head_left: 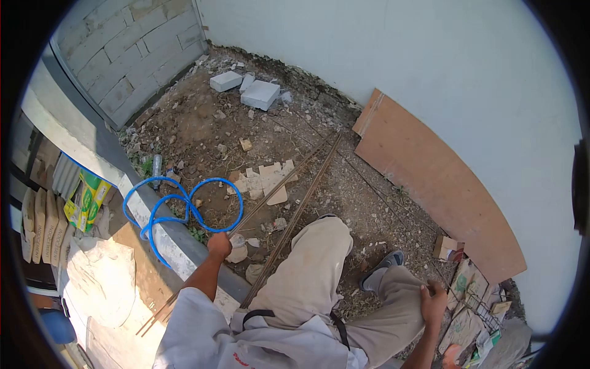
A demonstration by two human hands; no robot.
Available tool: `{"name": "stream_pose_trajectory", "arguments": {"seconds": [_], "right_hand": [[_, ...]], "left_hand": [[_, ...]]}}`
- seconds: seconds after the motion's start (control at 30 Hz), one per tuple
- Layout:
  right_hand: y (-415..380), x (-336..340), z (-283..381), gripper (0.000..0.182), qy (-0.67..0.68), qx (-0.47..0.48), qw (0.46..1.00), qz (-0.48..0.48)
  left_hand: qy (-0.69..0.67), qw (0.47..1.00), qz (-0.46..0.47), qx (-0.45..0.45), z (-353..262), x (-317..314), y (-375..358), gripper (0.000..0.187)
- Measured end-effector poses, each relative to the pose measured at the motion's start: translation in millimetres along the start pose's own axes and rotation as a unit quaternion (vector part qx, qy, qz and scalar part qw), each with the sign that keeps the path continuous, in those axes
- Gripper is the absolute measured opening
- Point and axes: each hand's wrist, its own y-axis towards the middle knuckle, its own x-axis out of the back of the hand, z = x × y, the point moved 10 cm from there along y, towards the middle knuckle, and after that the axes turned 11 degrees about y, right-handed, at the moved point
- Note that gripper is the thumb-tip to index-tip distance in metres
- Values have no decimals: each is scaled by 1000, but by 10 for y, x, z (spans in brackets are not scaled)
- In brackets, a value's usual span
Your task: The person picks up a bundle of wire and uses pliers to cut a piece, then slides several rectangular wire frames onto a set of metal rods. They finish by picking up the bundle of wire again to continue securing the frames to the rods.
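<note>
My left hand (219, 246) is closed round a long thin rusty steel bar (279, 184), which slants up over the dirt and continues behind the hand across the low wall. Beside it a second run of steel bars (301, 215) passes next to my left leg; both runs come together at their far end. A blue hose (241, 212) lies in loops just beyond my left hand, partly over the low wall. My right hand (434, 302) is at my right knee, fingers slightly bent and apart, with nothing visible in it.
A low concrete wall (175, 240) runs along the left, with stacked sacks (46, 224) beyond it. Pale blocks (260, 95) lie on the rubble ahead. A brown board (424, 184) leans on the white wall (442, 80). Scraps and wire mesh (482, 310) lie at lower right.
</note>
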Motion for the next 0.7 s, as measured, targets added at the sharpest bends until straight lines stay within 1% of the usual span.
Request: {"name": "stream_pose_trajectory", "arguments": {"seconds": [0.1, 0.13, 0.17, 0.23, 0.4, 0.5, 0.6, 0.7], "right_hand": [[17, -6, -98, 37, 29, 1, 1000, -9], [17, -16, -100, 37, 25, -5, 1000, -6], [12, -13, -87, 37, 21, -11, 1000, -3], [21, -20, -64, 38, 13, -13, 1000, 1], [32, -27, 29, 39, -18, 9, 1000, 5], [29, -36, 104, 40, -10, -25, 999, 18], [45, -79, 294, 42, -51, -15, 997, 49], [137, -182, 480, 43, 17, 79, 996, 47]], "left_hand": [[-61, 996, 59, -35, 32, 267, -251, 40], [-77, 993, 74, -40, 61, 316, -312, 50], [-109, 991, 76, -27, 133, 378, -402, 50], [-171, 982, 78, -3, 292, 490, -590, 51], [-176, 982, 70, -2, 686, 697, -1035, 54], [-177, 983, 42, -15, 881, 829, -1230, 54], [-189, 982, 26, -13, 1050, 1001, -1366, 54], [-219, 975, 23, -26, 1125, 1233, -1382, 52]]}}
